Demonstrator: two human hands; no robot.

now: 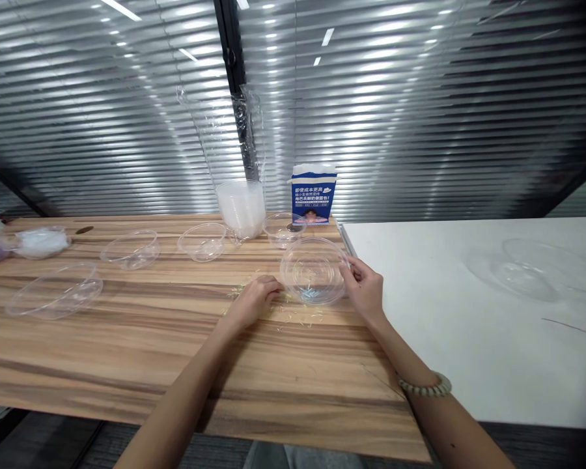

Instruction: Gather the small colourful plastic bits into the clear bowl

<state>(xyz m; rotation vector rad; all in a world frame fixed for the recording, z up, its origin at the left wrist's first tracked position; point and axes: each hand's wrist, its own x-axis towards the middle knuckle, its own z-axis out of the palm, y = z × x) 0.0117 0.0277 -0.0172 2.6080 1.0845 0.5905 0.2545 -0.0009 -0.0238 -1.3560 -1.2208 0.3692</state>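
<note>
A clear plastic bowl point(314, 260) is tilted above the wooden table, its opening turned toward me, with small light-blue pieces point(312, 293) at its lower side. The thumb and fingers of my right hand point(364, 288) pinch its right rim. My left hand point(258, 298) rests low over the table at the bowl's left, its fingers drawn together; whatever they hold is too small to make out. Small yellowish pieces point(297, 316) lie scattered on the wood around my left hand and below the bowl.
More clear bowls stand on the wooden table point(127, 352), at the back point(205, 244) and left point(56, 293). A bagged stack of bowls point(243, 207) and a blue paper bag point(314, 195) are behind. A white table point(444, 339) adjoins on the right, bearing clear plastic pieces point(522, 273).
</note>
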